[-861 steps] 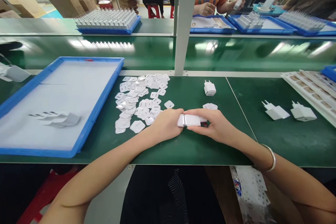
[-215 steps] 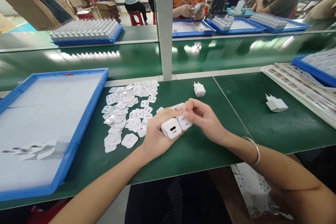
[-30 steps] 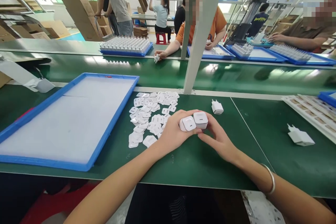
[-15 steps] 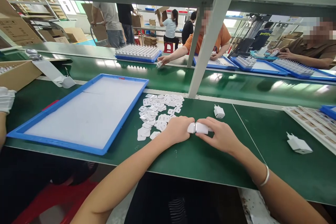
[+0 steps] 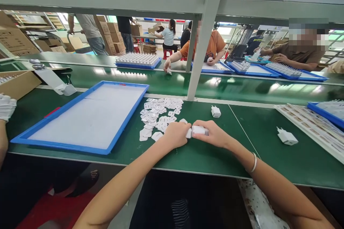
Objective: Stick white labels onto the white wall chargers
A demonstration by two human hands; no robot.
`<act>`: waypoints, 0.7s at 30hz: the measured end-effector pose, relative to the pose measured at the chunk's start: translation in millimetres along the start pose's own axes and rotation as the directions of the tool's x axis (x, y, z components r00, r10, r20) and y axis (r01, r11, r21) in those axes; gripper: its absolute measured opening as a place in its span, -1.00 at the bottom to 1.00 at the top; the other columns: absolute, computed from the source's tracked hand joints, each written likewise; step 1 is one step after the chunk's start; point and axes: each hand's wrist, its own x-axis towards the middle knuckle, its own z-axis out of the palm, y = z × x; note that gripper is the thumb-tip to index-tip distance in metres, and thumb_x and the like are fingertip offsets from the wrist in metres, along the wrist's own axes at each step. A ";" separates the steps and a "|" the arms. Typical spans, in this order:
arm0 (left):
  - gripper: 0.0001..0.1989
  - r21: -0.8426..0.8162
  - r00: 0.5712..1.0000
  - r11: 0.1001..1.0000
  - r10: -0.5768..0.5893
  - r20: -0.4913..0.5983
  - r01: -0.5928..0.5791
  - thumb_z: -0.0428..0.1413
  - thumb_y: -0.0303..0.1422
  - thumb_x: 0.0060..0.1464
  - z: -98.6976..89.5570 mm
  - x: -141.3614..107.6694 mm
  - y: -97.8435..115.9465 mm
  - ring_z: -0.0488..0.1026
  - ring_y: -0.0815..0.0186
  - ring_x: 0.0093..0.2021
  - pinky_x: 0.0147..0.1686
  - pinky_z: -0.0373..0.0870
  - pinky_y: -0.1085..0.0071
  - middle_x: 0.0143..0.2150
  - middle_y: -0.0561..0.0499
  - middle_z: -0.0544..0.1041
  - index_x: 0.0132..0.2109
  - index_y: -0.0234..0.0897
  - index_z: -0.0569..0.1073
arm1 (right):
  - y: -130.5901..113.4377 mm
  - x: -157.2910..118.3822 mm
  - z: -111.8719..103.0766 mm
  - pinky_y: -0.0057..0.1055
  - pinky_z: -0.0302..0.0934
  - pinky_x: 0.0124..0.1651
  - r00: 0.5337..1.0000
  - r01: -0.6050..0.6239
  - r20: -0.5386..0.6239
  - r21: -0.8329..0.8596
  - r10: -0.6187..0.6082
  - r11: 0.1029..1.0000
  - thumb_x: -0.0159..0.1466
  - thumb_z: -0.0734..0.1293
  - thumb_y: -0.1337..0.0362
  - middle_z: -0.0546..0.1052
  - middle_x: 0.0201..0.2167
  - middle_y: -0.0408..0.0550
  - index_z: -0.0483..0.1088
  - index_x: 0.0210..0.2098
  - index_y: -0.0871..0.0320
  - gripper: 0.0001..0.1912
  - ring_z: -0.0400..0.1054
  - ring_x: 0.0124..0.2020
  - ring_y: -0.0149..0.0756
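One white charger [image 5: 199, 130] is over the near middle of the desk [image 5: 199, 157], held in a pinch by the right hand [image 5: 215, 134]; the left hand [image 5: 176, 133] grips another white piece [image 5: 189, 133], mostly hidden, just left of it. The charger looks light, stiff and slightly slippery, so its flat sides seem the safest place to hold it

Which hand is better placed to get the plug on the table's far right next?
Probably the right hand: it's nearer the plug. The left hand is farther, with the right one in between. Each holds a white piece, though, so the right might need to let go first.
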 end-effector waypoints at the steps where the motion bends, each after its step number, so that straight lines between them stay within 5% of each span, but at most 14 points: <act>1: -0.79 -0.017 1.000 1.000 -0.018 -0.013 0.018 0.09 -0.48 0.02 -0.3 -1.1 -1.0 0.55 0.03 -0.22 -0.33 0.33 0.30 -0.24 -0.17 0.56 -0.14 -0.29 0.46 | -1.8 -0.5 2.1 -0.49 0.09 -0.41 1.000 0.012 -0.006 -0.024 -0.012 1.000 0.35 0.32 0.05 0.45 -0.45 -0.15 0.40 -0.27 0.18 -0.71 0.24 -0.48 -0.41; 9: -0.93 -0.288 0.997 0.957 -0.058 -0.056 0.039 0.11 -0.49 -0.10 -8.8 -10.5 -4.1 0.41 0.22 -0.42 -0.47 0.10 0.38 -0.45 -0.01 0.46 -0.40 -0.27 0.37 | 3.8 -4.1 13.7 -0.41 -0.07 -0.43 0.987 0.111 -0.086 -0.262 -0.138 0.959 0.30 0.31 0.00 0.48 -0.37 0.00 0.47 -0.06 0.19 -0.59 0.23 -0.51 -0.34; 12: -0.89 -0.459 0.998 0.888 -0.048 -0.048 0.020 0.13 -0.48 -0.13 -10.4 -16.8 -6.4 0.33 0.34 -0.47 -0.48 0.09 0.42 -0.47 0.07 0.41 -0.45 -0.27 0.31 | 11.6 -0.8 14.4 -0.40 0.05 -0.41 0.984 0.103 -0.114 -0.273 -0.139 0.957 0.30 0.30 -0.03 0.52 -0.31 0.05 0.46 0.00 0.18 -0.54 0.34 -0.45 -0.26; 16: -0.79 -0.643 0.994 0.765 -0.093 -0.060 0.033 0.23 -0.28 -0.05 -11.5 -29.2 -12.4 0.36 0.34 -0.36 -0.40 0.19 0.44 -0.36 0.09 0.43 -0.31 -0.27 0.38 | 13.1 3.7 15.6 -0.28 0.29 -0.15 0.980 0.070 -0.172 -0.177 -0.101 0.982 0.32 0.31 0.01 0.54 -0.06 0.12 0.39 0.06 0.14 -0.57 0.47 -0.12 -0.07; 21: -0.49 -0.807 0.991 0.585 -0.136 0.003 0.083 0.26 0.01 0.01 -9.1 -41.4 -25.7 0.39 0.37 -0.32 -0.38 0.29 0.46 -0.25 0.06 0.47 -0.05 -0.26 0.42 | 2.1 9.0 19.8 -0.31 0.28 -0.25 0.974 0.000 -0.227 0.012 0.003 1.000 0.22 0.40 0.08 0.48 -0.23 -0.01 0.31 0.05 0.13 -0.53 0.38 -0.33 -0.22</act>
